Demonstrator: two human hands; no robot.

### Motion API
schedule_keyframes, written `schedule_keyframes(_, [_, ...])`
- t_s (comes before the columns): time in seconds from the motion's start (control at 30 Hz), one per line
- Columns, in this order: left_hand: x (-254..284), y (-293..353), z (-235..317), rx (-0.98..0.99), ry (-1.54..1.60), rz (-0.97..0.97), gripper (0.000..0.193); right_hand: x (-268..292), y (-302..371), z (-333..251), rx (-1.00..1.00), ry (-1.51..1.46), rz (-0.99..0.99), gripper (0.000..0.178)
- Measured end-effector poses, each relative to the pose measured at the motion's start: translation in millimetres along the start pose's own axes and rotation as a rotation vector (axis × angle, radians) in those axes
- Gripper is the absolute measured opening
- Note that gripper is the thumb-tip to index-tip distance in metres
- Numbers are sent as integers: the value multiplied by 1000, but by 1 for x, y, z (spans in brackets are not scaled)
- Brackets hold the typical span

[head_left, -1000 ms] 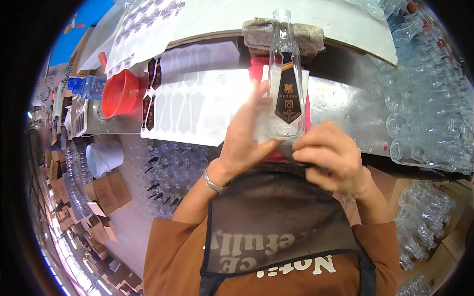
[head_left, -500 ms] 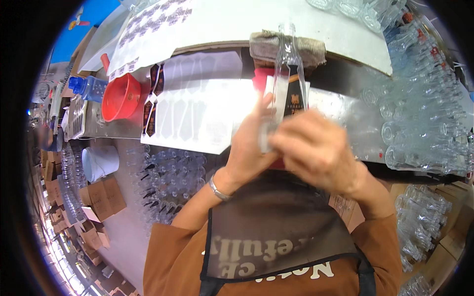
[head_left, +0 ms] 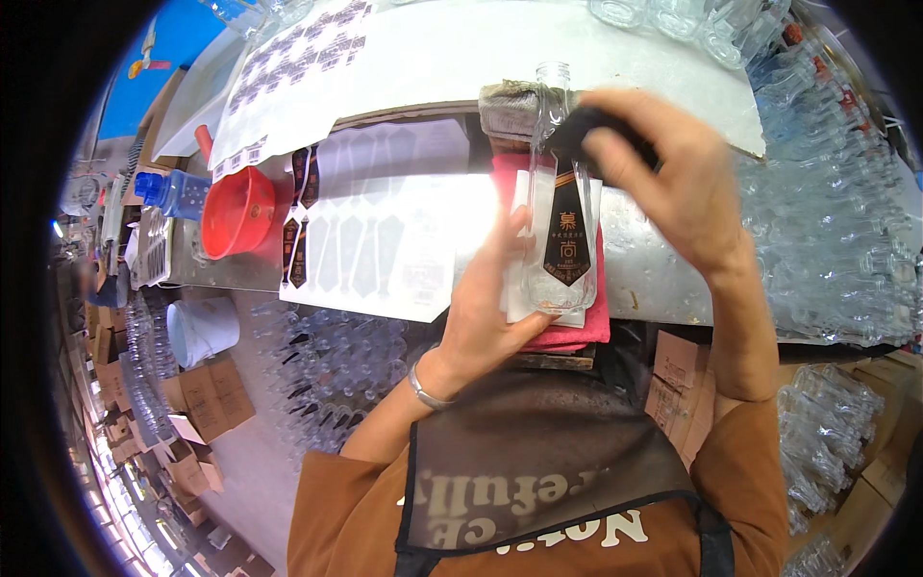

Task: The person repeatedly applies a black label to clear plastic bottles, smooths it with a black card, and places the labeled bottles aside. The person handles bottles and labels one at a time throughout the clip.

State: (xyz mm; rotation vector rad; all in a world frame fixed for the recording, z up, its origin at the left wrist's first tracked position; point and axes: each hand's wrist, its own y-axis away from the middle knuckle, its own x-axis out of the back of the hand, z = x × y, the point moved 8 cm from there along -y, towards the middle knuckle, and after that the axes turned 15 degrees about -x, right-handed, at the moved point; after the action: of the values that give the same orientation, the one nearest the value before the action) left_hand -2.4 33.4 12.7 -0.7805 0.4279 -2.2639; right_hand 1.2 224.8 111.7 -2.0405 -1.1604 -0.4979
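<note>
A clear glass bottle (head_left: 545, 216) is laid at a slant in front of the person, its neck supported on a cloth-wrapped block (head_left: 505, 113) and its body placed over white paper and a pink cloth (head_left: 598, 313). A black label (head_left: 569, 231), shaped like a necktie, is seen on the upper face of the bottle, its point directed to the base.

The bottle is held by the left hand (head_left: 481, 303): the fingers are set along its left side, and the thumb is put at the base. By the right hand (head_left: 687, 183) a dark pad (head_left: 615, 135) is gripped near the bottle's shoulder (it is blurred, so its material and its exact contact with the label cannot be told).

The step in hand is judged to be the smoothing of the label. For this to be done well, the bottle should be prevented from rolling by the left hand, with the fingers placed clear of the label. The pad should be held flat and passed with even pressure from the middle line outward, so that air is pushed to the edges. Special care should be given to the narrow part and the pointed tip, where lifting seems most likely.
</note>
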Motion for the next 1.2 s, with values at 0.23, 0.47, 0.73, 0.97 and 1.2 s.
schedule_keyframes(0.23, [-3,2,1,8,-21,-45,106,-9,-13,3,-101,-47,-226,28])
schedule_keyframes(0.47, [17,-33,-29,339,243,-2,77,14,-1,78,-518,-687,59,21])
schedule_keyframes(0.73, [-3,-97,-76,611,123,-161,52,-33,65,108,-732,-835,-220,34])
schedule_keyframes(0.97, [-8,-91,-79,628,232,-75,56,-52,51,93,-683,-660,-314,44])
schedule_keyframes(1.2, [-20,-70,-82,399,344,202,51,-68,24,75,-588,-321,-358,57])
